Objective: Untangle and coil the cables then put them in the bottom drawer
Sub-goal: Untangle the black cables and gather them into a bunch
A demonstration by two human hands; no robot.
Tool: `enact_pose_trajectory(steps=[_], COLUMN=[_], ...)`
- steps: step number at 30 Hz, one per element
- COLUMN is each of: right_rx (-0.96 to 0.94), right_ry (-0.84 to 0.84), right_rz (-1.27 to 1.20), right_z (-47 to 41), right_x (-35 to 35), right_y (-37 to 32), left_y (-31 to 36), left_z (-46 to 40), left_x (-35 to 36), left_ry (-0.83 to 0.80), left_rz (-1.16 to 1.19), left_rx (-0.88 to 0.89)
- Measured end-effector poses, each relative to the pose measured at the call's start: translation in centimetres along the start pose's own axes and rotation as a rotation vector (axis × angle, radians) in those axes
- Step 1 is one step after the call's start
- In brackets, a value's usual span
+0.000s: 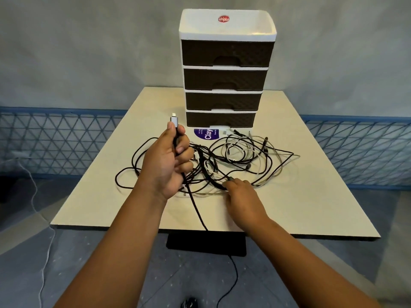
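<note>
At frame centre the left hand (165, 161) is raised, fingers curled round a black cable (195, 210) just below its silver plug (174, 120), which points up; the cable runs down over the near tabletop (311, 196) edge. The right hand (241, 196) rests on the tangle (240, 156) of black and white cables, fingertips pinching a black strand. The drawer unit (224, 70) stands behind, its bottom drawer (220, 120) closed, a purple sticker (206, 134) before it

Two bare forearms reach in from the near edge — no sleeves, watch or rings on left hand (165, 162) or right hand (243, 202).
</note>
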State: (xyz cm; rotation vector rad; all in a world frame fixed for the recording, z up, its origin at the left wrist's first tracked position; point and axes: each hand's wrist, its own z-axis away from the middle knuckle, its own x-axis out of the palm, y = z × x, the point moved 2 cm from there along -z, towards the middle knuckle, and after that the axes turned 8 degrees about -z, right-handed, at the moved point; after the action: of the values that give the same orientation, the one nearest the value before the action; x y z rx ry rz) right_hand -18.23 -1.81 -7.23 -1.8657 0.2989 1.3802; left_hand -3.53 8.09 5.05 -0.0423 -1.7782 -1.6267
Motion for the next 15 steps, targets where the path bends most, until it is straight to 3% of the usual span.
enact_pose_trajectory(steps=[6,9,15], right_rx=[-0.002,0.03,0.133], right_ry=[0.054,-0.063,-0.268], right_rz=[0.239,0.275,0.002], right_z=[-2.1,-3.0,-4.1], right_x=[0.9,0.5,-3.1], right_y=[0.0,0.1,-1.0], left_y=[0.0,-0.1,-0.3], left_z=[-3.9,-5.4,-7.2], left_x=[-1.0,-1.3,-2.5], left_ry=[-0.051,-0.062,-0.041], left_rz=[0.054,0.067,0.072], left_rx=[-0.076,-0.113,-0.16])
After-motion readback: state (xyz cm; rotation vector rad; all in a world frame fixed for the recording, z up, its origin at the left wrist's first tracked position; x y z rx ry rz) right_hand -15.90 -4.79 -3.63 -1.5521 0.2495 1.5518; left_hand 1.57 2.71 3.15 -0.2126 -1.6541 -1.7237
